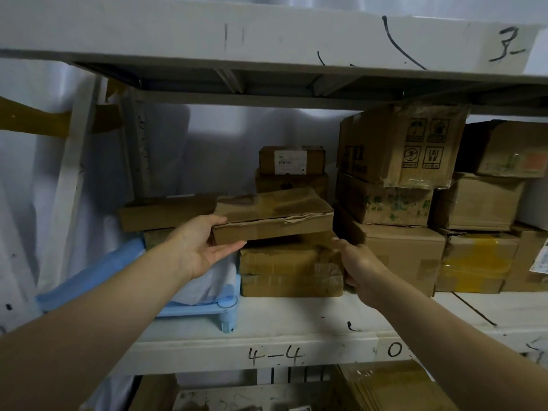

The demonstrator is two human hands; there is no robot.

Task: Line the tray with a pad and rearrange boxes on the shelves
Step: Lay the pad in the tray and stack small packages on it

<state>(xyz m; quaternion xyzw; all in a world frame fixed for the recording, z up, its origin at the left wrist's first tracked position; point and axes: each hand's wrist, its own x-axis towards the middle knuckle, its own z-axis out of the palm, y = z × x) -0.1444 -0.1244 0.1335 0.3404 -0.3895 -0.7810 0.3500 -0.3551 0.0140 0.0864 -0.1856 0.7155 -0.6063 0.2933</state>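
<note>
On the white shelf [267, 348], a person's left hand [204, 247] clasps a flat cardboard box [272, 216] atop a box stack [290, 268], thumb above, straight fingers beneath, while the right hand [360, 266] touches the stack's right side, fingers hidden, beside a blue tray [201, 307].

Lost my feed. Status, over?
Left hand holds flat cardboard box atop the stack. Right hand grips the stack's side. Blue tray alongside.

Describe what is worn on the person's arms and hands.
Nothing is worn, as far as the frame shows. The left hand and right hand are bare, without gloves, rings or a watch, and both forearms are bare to the picture's edge, with no sleeves in view.
</note>
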